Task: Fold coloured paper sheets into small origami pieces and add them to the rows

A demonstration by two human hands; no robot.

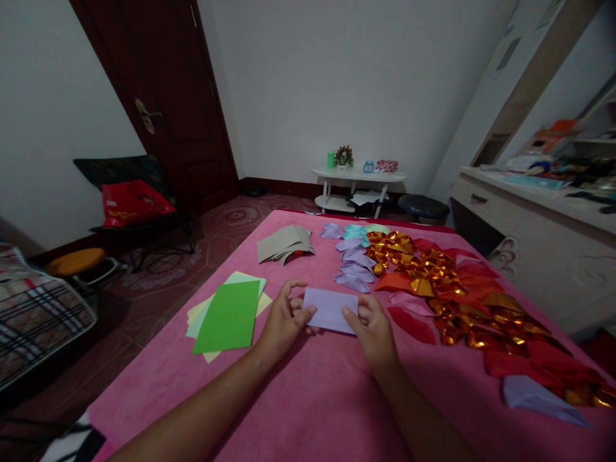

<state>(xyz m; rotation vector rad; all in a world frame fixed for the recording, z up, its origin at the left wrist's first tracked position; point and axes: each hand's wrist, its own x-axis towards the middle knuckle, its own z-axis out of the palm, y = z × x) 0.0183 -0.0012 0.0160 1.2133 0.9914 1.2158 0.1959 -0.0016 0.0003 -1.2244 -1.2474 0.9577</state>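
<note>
A folded lavender paper rectangle (330, 309) lies flat on the pink tablecloth (308, 398), held at both ends. My left hand (285, 317) pinches its left edge with thumb and fingers. My right hand (371, 327) pinches its right edge the same way. To the left of my left hand rests a stack of coloured sheets with a green sheet (228, 316) on top. Just beyond the paper sits a row of folded lavender pieces (355, 266).
Many folded gold foil, red and orange paper pieces (443, 289) cover the table's right side. A grey paper stack (285, 244) lies at the far left. Off the table stand a dark door (163, 102), a chair with a red cushion (132, 202), a white side table (359, 183) and a cabinet (539, 237).
</note>
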